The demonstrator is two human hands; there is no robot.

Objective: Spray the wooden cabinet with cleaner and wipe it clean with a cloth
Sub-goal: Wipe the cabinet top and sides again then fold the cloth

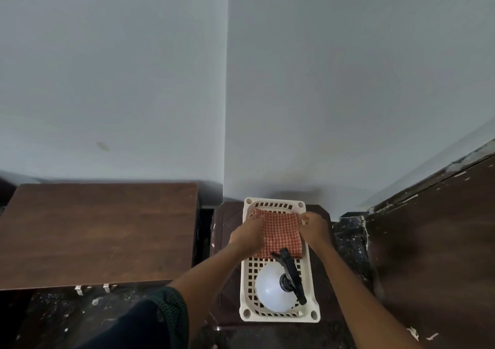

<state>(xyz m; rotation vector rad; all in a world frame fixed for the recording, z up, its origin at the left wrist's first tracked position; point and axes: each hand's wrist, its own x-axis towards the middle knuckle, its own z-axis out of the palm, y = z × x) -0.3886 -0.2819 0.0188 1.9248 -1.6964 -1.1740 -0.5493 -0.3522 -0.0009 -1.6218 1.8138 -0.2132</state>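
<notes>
The left hand (247,235) and right hand (314,228), gripping the cloth (281,236) between them, are flanked by the basket (276,201) walls. Nearer than the hands, the basket is blocked by the spray bottle (270,289). Just beyond them, passage is stopped by the wall (294,107). Free room is left above, and over the cabinet (99,231) to the left.

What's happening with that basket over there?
A person has both hands on a red-and-white checked cloth lying in a cream plastic basket. The left hand is on its left edge, and the right hand pinches its right corner. A white spray bottle with a black trigger sits in the basket too, untouched. The brown wooden cabinet stands to the left.
</notes>
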